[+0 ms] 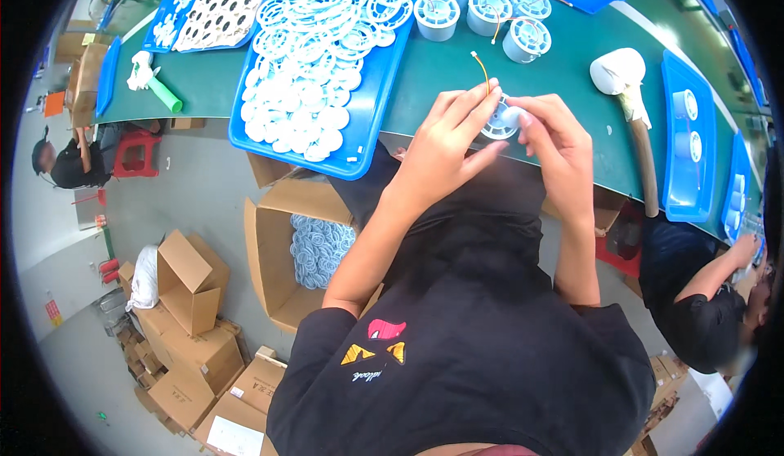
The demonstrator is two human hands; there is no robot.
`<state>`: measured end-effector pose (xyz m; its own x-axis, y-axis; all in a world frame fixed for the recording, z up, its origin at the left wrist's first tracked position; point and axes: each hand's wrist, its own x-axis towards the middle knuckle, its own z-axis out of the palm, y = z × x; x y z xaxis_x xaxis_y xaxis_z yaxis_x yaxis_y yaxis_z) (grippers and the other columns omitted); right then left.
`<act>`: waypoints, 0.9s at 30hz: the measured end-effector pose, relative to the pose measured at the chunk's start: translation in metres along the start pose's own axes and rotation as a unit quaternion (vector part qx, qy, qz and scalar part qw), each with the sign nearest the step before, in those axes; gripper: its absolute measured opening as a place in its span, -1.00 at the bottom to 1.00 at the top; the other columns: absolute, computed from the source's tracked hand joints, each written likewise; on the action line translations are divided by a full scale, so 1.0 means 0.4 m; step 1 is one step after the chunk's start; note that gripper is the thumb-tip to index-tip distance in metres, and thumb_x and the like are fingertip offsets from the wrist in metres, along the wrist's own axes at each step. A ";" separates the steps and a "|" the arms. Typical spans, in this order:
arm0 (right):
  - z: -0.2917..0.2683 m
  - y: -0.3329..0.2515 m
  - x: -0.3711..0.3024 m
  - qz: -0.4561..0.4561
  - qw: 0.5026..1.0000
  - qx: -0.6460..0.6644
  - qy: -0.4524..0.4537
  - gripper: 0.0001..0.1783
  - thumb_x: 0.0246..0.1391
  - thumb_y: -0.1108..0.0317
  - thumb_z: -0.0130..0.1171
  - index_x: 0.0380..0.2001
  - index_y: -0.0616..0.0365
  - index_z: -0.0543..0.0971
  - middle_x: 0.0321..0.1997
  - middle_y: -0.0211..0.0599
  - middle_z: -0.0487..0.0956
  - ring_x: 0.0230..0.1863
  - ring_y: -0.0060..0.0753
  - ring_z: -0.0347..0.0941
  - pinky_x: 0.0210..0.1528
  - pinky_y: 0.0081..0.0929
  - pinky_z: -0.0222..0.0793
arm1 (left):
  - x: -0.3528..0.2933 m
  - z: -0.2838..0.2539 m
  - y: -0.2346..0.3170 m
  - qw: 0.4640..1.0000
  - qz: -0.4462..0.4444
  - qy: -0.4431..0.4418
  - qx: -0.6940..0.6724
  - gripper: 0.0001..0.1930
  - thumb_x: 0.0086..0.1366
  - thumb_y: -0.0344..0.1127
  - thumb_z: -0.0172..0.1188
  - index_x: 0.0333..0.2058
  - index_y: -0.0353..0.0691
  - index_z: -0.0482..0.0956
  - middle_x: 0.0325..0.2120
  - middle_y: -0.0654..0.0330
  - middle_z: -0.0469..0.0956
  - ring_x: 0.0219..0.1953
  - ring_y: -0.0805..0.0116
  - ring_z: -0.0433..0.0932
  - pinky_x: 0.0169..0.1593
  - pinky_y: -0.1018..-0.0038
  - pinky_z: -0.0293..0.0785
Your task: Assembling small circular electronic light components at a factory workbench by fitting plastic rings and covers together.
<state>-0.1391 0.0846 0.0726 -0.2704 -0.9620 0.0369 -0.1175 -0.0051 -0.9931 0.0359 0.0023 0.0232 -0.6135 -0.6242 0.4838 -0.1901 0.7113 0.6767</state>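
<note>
At the table's front edge I hold a white round housing [496,127] with a spoked top; my hands cover much of it. My left hand [445,147] is wrapped round its left side, thumb stretched toward me, with an orange wire [483,67] rising by the fingertips. Over the housing's top, my right hand [557,142] pinches a small white disc [512,116]. Several similar white housings [437,17] with thin wires stand just beyond. To the left, a blue tray [369,142] is heaped with white discs [298,105] and spoked rings [327,3].
A white-headed mallet [618,72] lies on the green table [563,88] to the right, before a blue tray [674,186] of white parts. A green-handled tool [163,93] lies far left. Below stands an open carton [269,276] of rings. A co-worker [694,293] sits at right.
</note>
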 end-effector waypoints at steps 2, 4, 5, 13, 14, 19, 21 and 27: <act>0.011 0.006 0.011 -0.008 0.997 -0.072 -0.003 -0.77 0.40 0.54 0.17 0.02 0.30 0.71 -0.07 -0.34 0.58 -0.18 -0.63 0.50 -0.17 -0.64 0.42 | 0.000 0.009 0.003 1.000 0.001 0.006 -0.003 -0.27 0.12 -0.38 0.53 0.30 -0.28 0.54 0.28 0.07 0.53 0.16 -0.04 0.52 0.24 0.19 0.51; 0.009 0.013 0.014 0.010 0.998 -0.067 0.011 -0.77 0.37 0.55 0.20 0.01 0.28 0.72 -0.08 -0.34 0.58 -0.18 -0.65 0.50 -0.18 -0.64 0.41 | 0.000 0.021 0.013 1.000 -0.017 0.000 -0.004 -0.23 0.11 -0.37 0.54 0.33 -0.28 0.51 0.26 0.03 0.54 0.14 -0.05 0.52 0.23 0.17 0.51; 0.005 0.017 0.016 0.017 0.999 -0.031 0.011 -0.77 0.36 0.55 0.21 0.01 0.26 0.73 -0.10 -0.36 0.57 -0.22 -0.66 0.47 -0.20 -0.63 0.41 | -0.001 0.026 0.014 1.000 -0.017 0.002 -0.003 -0.23 0.11 -0.37 0.54 0.33 -0.28 0.51 0.26 0.03 0.54 0.14 -0.05 0.52 0.23 0.17 0.51; 0.026 0.026 0.026 -0.031 0.985 -0.168 0.023 -0.73 0.23 0.54 0.30 0.00 0.24 0.71 -0.21 -0.38 0.46 -0.41 -0.64 0.29 -0.35 -0.58 0.33 | -0.031 0.090 0.026 0.990 -0.105 0.089 0.027 -0.20 0.07 -0.35 0.56 0.28 -0.40 0.42 0.09 -0.12 0.56 0.11 -0.13 0.51 0.18 0.08 0.45; 0.031 0.018 0.024 -0.028 0.984 -0.171 0.048 -0.70 0.20 0.54 0.32 0.01 0.22 0.70 -0.20 -0.37 0.46 -0.42 -0.63 0.28 -0.36 -0.57 0.31 | -0.030 0.100 0.032 0.988 -0.117 0.097 0.024 -0.21 0.06 -0.36 0.56 0.27 -0.37 0.43 0.07 -0.10 0.56 0.11 -0.14 0.50 0.17 0.05 0.42; 0.081 -0.065 0.096 -0.175 0.955 -0.239 -0.024 -0.72 0.22 0.52 0.31 0.01 0.18 0.67 -0.14 -0.24 0.52 -0.35 -0.35 0.50 -0.32 -0.40 0.43 | -0.054 0.126 0.038 0.979 -0.123 0.165 0.009 -0.23 0.05 -0.41 0.55 0.25 -0.28 0.41 0.05 -0.06 0.56 0.10 -0.13 0.50 0.12 0.06 0.42; 0.167 -0.070 0.184 -0.267 0.920 -0.268 -0.106 -0.83 0.24 0.42 0.30 -0.12 0.20 0.64 -0.11 -0.13 0.55 -0.24 -0.01 0.61 -0.24 -0.17 0.53 | -0.063 0.112 0.036 0.977 -0.136 0.164 0.009 -0.32 0.05 -0.39 0.55 0.16 -0.25 0.46 0.03 -0.05 0.56 0.10 -0.13 0.50 0.13 0.06 0.41; 0.325 0.047 0.398 -0.324 0.817 -0.448 -0.164 -0.84 0.13 0.47 0.23 -0.23 0.31 0.58 -0.07 0.07 0.54 -0.18 0.21 0.66 -0.12 0.04 0.63 | -0.045 0.129 0.045 0.976 -0.164 0.141 -0.034 -0.36 0.14 -0.29 0.52 0.15 -0.37 0.48 0.07 -0.12 0.56 0.15 -0.20 0.48 0.24 0.03 0.37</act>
<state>-0.0604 -0.1042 0.0452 0.3800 -0.8585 0.3443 -0.8266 -0.4823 -0.2902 0.0041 0.0430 -0.0019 -0.2913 -0.8857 0.3614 -0.2846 0.4409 0.8512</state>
